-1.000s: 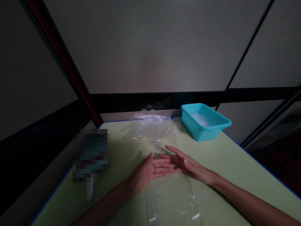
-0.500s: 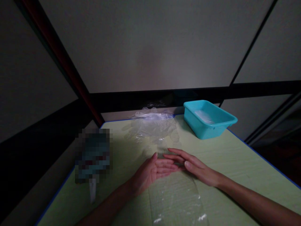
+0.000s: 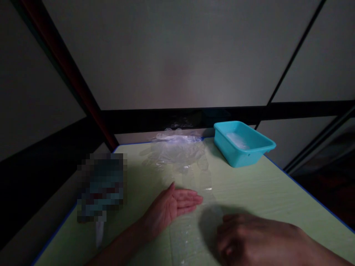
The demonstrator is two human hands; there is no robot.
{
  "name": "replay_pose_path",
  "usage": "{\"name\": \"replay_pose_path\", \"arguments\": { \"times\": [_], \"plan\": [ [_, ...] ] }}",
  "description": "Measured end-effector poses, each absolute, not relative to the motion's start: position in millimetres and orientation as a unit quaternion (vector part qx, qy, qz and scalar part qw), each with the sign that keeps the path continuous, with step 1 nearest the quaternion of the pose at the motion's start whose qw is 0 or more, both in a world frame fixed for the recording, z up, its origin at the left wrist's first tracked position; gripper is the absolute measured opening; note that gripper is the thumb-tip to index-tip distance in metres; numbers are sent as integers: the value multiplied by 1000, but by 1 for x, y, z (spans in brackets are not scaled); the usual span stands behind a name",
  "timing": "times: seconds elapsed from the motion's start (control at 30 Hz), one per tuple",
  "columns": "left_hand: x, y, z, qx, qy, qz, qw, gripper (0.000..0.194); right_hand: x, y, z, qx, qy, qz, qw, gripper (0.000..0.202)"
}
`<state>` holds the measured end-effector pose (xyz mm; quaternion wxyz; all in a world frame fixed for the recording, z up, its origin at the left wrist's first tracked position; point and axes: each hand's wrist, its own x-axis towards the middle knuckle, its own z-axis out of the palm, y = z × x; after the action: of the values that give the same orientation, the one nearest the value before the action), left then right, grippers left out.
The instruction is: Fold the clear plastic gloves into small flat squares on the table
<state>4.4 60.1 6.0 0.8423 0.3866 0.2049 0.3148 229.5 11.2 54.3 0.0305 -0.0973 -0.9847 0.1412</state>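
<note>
My left hand [image 3: 173, 205] lies palm up with its fingers stretched out and together, holding nothing. Beneath and beside it a clear plastic glove or sleeve [image 3: 188, 240] is spread flat, running toward the near edge of the view. To the right, my right hand [image 3: 244, 236] is raised, back up, its fingers curled in. Whatever those fingers may hold is hidden. Beyond both hands is a loose heap of clear, thin plastic gloves [image 3: 177, 149], crumpled at the table's far edge.
A turquoise plastic basin [image 3: 244, 159] with some whitish material inside stands at the back right of the light green table [image 3: 271, 207]. On the left is a pixelated object [image 3: 102, 188] with a white strip below it. Panelled walls [image 3: 180, 66] rise behind the table.
My right hand has left the left fingertips, come nearer and to the right, and curled its fingers. My left hand stays open, slightly lower and further left in view.
</note>
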Motion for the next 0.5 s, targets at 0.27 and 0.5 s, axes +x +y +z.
{"name": "replay_pose_path", "arguments": {
  "times": [0.27, 0.5],
  "plan": [
    [4, 61, 1, 394, 226, 287, 844, 53, 220, 7, 50, -117, -984, 120, -56, 16],
    [4, 63, 1, 388, 228, 278, 849, 53, 217, 5, 56, -122, -982, 120, -75, 14]
  ]
}}
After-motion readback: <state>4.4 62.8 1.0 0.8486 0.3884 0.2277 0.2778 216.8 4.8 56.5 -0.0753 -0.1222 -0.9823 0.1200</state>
